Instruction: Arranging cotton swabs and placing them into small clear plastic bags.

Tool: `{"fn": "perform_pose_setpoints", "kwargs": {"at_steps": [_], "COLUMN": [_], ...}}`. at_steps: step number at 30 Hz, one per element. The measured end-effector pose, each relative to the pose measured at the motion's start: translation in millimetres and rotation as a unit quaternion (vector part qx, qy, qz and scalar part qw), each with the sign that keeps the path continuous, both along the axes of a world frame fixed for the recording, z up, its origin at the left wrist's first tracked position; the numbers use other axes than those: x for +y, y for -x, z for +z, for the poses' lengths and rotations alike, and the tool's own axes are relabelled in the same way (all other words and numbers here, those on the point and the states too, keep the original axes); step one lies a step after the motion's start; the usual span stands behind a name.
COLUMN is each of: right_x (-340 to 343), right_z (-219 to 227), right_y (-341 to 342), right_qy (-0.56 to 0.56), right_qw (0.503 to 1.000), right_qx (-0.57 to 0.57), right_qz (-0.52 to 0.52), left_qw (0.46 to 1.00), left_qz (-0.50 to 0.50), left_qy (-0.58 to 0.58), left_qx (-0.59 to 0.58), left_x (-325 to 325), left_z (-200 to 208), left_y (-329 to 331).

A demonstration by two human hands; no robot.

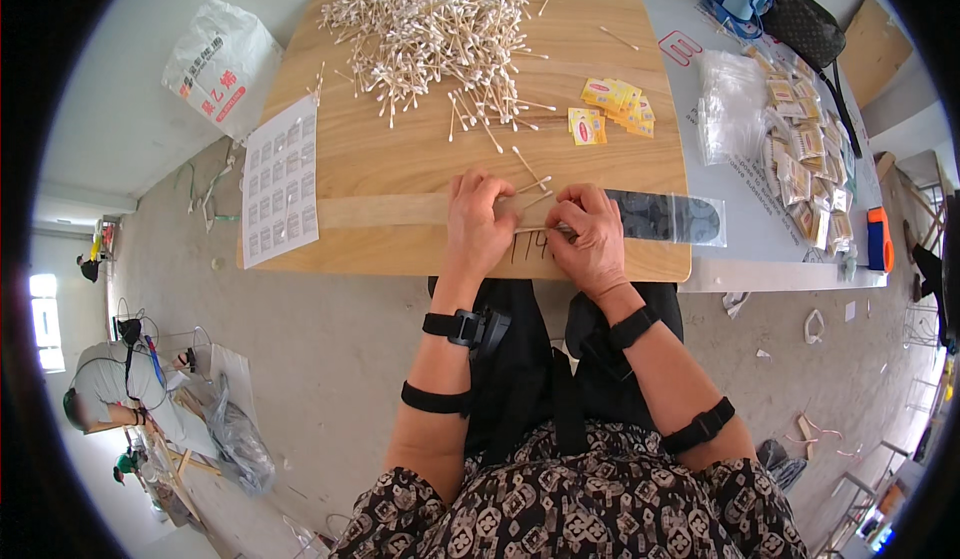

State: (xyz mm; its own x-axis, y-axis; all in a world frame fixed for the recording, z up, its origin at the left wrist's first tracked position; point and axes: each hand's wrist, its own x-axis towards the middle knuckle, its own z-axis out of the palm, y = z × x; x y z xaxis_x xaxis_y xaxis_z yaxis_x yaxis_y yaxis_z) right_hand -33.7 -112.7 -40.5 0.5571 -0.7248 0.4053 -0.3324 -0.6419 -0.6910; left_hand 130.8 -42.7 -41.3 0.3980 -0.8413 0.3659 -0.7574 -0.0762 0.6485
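- Pale wood underlies it all: the table (385, 164), with both hands at its near edge; I take them as the centre of the clock, twelve pointing straight away from the person
- The right hand (590, 237) is drawn in narrow, thumb and fingertips pinching a thin swab (532, 229)
- The left hand (480, 221) is curled narrow too, its tips at the swab's other end; whether it really grips, I cannot tell
- So the swab lies between the two hands, low over the table; how many sticks are in the pinch is too small to make out
- A few loose swabs (527, 166) lie at twelve, the big pile (440, 34) at eleven
- Yellow cards (615, 107) sit at one, clear bags (730, 104) at two, filled packs (805, 159) between two and three
- The step in hand looks like gathering and evening up swabs by fingertip
- The next move, I'd judge, calls for a light, steady pinch, ends level, with the left hand free to reach towards twelve for more
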Motion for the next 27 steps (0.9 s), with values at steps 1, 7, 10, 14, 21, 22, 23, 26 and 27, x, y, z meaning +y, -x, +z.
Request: {"fn": "perform_pose_setpoints", "kwargs": {"at_steps": [1,7,10,14,21,22,23,26,27], "right_x": [-0.6,-0.1,0.2,-1.3,-1.5,-1.2,-0.8,0.3,0.7], "right_z": [-1.0,1.1,2.7,1.3,0.5,0.5,0.6,1.6,2.1], "right_y": [0.1,-0.7,-0.7,-0.1,-0.2,-0.3,-0.3,-0.6,-0.8], "right_qy": [0.0,0.005,0.005,0.004,0.006,0.006,0.008,0.009,0.008], "right_qw": [1.0,1.0,1.0,1.0,1.0,1.0,1.0,1.0,1.0], "right_qx": [0.001,-0.006,-0.004,-0.006,0.0,0.0,0.003,0.003,-0.001], "right_qz": [0.0,0.005,0.013,0.016,0.021,0.022,0.022,0.019,0.015], "left_qw": [1.0,1.0,1.0,1.0,1.0,1.0,1.0,1.0,1.0], "left_qz": [0.004,0.011,0.013,0.012,0.013,0.012,0.01,0.013,0.013], "left_qy": [-0.014,-0.013,-0.008,-0.004,-0.01,-0.001,0.009,0.01,0.01], "left_qx": [0.007,0.009,0.008,-0.002,0.002,0.005,0.008,0.006,0.006], "left_x": [1.3,4.1,4.3,4.4,4.2,4.2,4.2,4.0,4.1], "left_z": [1.6,-0.8,-2.2,-3.5,-3.3,-3.6,-3.9,-4.3,-4.3], "left_y": [2.2,3.2,2.7,2.9,2.9,3.1,3.3,3.5,3.4]}}
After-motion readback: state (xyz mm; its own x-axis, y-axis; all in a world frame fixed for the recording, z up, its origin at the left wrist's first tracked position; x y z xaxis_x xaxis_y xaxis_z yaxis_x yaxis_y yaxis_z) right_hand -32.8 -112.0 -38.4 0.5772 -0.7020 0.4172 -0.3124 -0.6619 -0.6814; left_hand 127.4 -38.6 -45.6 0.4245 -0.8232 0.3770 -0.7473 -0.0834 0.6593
